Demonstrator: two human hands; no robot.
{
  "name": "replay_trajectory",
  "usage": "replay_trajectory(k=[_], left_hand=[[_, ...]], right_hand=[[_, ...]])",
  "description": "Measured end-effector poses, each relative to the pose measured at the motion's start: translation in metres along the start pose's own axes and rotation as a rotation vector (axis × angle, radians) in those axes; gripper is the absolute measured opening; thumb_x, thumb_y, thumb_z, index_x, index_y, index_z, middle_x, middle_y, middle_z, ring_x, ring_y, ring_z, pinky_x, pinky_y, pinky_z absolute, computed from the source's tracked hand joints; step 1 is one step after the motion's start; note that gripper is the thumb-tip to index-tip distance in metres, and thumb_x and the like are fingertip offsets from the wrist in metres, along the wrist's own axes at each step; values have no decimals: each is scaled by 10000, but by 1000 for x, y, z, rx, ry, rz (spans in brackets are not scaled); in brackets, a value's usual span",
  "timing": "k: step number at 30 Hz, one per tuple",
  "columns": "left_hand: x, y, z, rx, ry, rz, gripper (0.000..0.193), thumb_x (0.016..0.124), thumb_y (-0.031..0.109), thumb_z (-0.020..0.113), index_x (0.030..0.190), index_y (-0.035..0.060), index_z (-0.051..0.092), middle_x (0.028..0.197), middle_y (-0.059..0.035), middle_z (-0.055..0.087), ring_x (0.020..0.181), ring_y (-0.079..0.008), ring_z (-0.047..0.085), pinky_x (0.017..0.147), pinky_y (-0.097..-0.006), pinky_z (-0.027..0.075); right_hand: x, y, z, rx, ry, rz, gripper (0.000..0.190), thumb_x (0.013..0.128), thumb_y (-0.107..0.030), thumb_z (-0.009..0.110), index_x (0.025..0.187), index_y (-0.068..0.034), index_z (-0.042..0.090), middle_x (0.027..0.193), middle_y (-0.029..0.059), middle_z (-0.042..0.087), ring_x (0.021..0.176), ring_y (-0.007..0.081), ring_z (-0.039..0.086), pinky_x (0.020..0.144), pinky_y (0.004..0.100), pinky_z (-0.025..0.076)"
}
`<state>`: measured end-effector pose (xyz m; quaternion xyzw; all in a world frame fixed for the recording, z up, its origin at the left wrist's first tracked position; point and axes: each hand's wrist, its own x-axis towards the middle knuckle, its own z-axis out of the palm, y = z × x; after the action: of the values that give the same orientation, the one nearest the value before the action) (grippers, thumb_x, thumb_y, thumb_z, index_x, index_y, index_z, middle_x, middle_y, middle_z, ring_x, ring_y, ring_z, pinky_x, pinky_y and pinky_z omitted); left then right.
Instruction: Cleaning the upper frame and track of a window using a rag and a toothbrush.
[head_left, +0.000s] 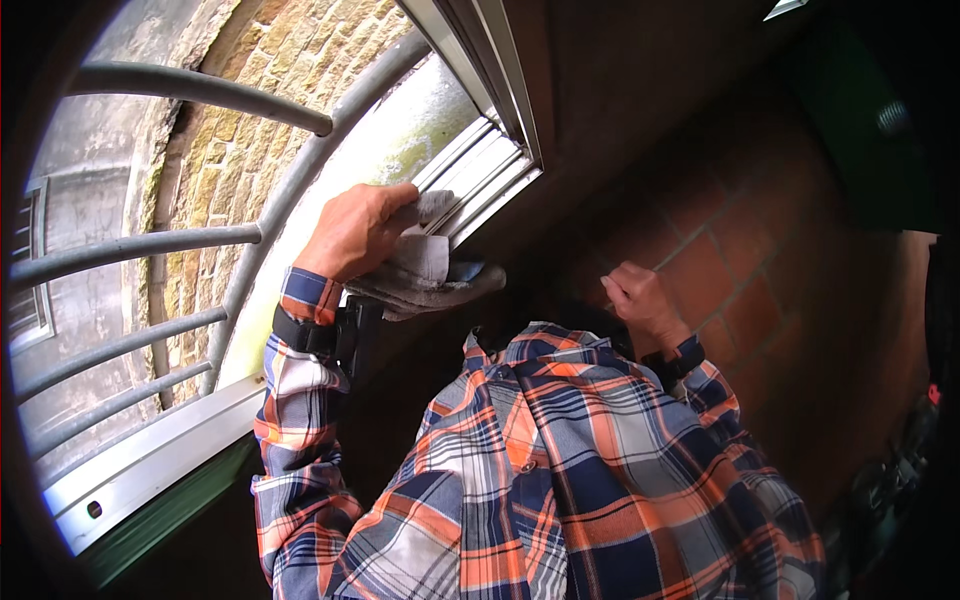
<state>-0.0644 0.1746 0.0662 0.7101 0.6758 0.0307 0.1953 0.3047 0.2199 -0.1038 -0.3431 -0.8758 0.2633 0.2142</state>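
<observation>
My left hand (356, 232) grips a grey cloth (427, 289) and presses part of it onto the tracks of a white metal window frame (480, 176). The rest of the cloth hangs over the inner edge of the sill, and its fold shows a paler side and a small bluish patch. My fingertips are partly hidden by the cloth. On the right, away from the window, my right hand (641, 300) hangs in front of my body with its fingers curled in and nothing visible in them.
Grey metal bars (262, 210) stand outside the window, with a stone wall (225, 150) beyond. A white frame rail (165, 457) runs at lower left. Reddish floor tiles (697, 270) lie below on the right. A dark green object (862, 150) is at upper right.
</observation>
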Motion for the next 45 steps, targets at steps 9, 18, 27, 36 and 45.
replay_trajectory(k=[9,18,27,36,45], left_hand=[[31,18,16,35,133,93,125,811,73,556,929,91,593,789,-187,631,803,-403,614,658,-480,477],[-20,18,10,46,152,-73,85,848,121,579,893,65,534,800,-180,618,793,-414,593,641,-472,454],[44,15,29,111,260,-10,147,870,154,598,1002,90,589,893,-160,656,829,-392,617,677,-455,482],[56,35,19,174,235,-94,129,814,85,575,942,75,587,786,-170,653,796,-387,632,670,-464,490],[14,30,32,314,187,-271,107,782,112,554,857,55,605,745,-203,648,746,-386,654,651,-477,509]], right_hand=[[4,-7,-4,8,-29,22,194,822,-144,644,673,-46,567,688,116,575,617,337,595,523,417,482],[6,-7,-4,16,-52,32,187,822,-140,645,683,-41,567,685,116,573,612,335,594,517,415,479],[13,-4,-5,38,-7,16,180,823,-139,642,688,-42,574,685,121,568,620,340,594,522,413,483],[4,-12,-8,-19,-21,47,179,823,-144,638,685,-50,575,694,119,578,621,344,592,522,419,482],[4,-5,-4,-4,-6,50,187,825,-151,638,682,-52,572,692,113,578,616,344,593,514,421,479]])
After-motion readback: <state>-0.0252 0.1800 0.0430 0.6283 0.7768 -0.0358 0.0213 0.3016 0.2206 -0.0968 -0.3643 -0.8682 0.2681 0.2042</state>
